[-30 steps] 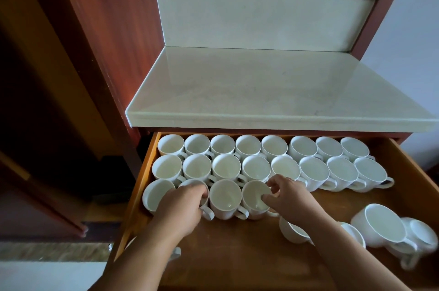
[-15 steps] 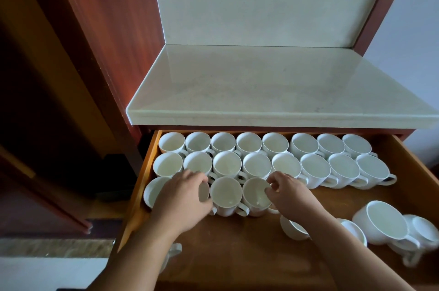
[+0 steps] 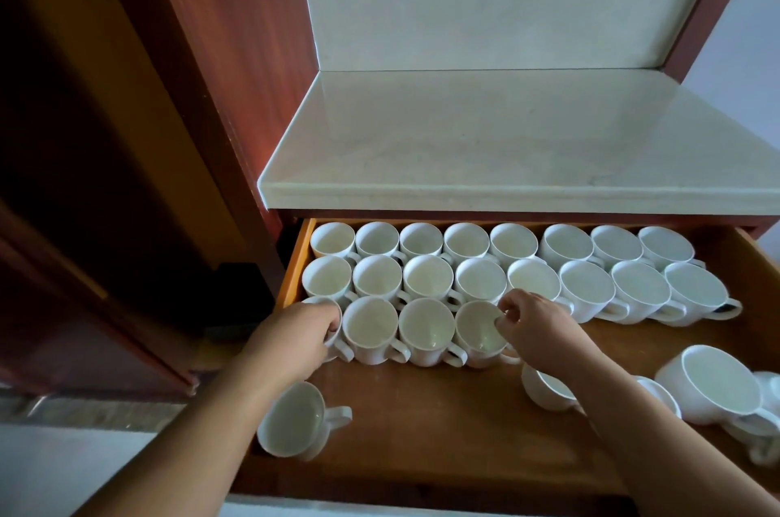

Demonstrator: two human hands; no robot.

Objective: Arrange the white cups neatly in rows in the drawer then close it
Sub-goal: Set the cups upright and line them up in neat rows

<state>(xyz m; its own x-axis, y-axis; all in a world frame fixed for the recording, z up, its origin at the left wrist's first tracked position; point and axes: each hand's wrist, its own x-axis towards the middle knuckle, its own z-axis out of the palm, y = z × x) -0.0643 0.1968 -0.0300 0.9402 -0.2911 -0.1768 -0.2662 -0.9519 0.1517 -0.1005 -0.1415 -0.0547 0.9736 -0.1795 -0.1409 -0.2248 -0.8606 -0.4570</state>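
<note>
**Both hands on the third row of cups, drawer open**

White cups (image 3: 426,279) stand upright in the open wooden drawer (image 3: 464,432), mouths up. Back row: eight cups, side by side under the edge of the pale stone counter (image 3: 506,145). Second row: eight cups, just in front, touching or nearly touching the back row. Third row: four cups, at the left end only, handles pointing toward the near right.

Left hand (image 3: 295,337): forearm enters from the lower left and rises toward the drawer's left wall. Hand lies palm down over the leftmost third-row cup (image 3: 333,347), covering most of it. Fingers curled together over the cup's rim, gripping it; thumb not visible.

Right hand (image 3: 536,330): forearm enters from the lower right, crossing above the drawer floor. Hand sits at the right end of the third row. Thumb and forefinger pinch the right side of the rim of the fourth third-row cup (image 3: 479,328); other fingers bent loosely behind.

Loose cups, not in rows: one tilted cup (image 3: 295,419) near the front left corner, mouth toward the camera, handle to the right. One cup (image 3: 544,390) partly hidden under the right forearm. A cluster of cups (image 3: 717,385) at the near right, one large and tilted; exact count cannot be told.

Surround: red-brown wood panels (image 3: 236,52) left of the counter, pale backsplash (image 3: 498,18) behind it.
</note>
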